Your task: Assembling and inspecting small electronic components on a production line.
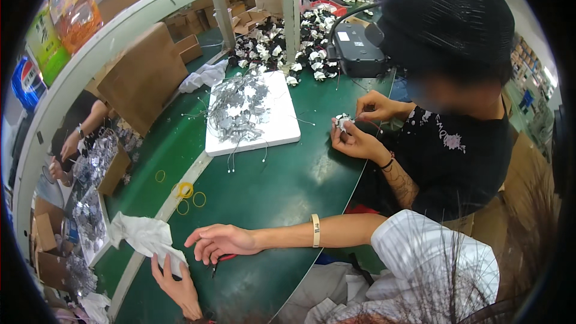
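At the lower left my left hand [177, 288] has its fingers over the near edge of a crumpled white cloth [141, 233], gripping it. My right hand [222, 243] reaches in from the right, wearing a pale wristband, its fingers loosely curved and apart with nothing seen between them. Beneath its palm lies a small hand tool with red handles [227, 257] and a dark tip, partly hidden by the hand. Several yellow rubber bands [185, 190] lie on the green table [264, 186] beyond my hands.
A white foam board [282, 135] carries a pile of wired metal parts [240, 108]. To the right, a co-worker's hands [360, 138] hold a small white part. Black-and-white parts [264, 45] and a black case [360, 48] stand farther back. A pale frame [78, 63] edges the left.
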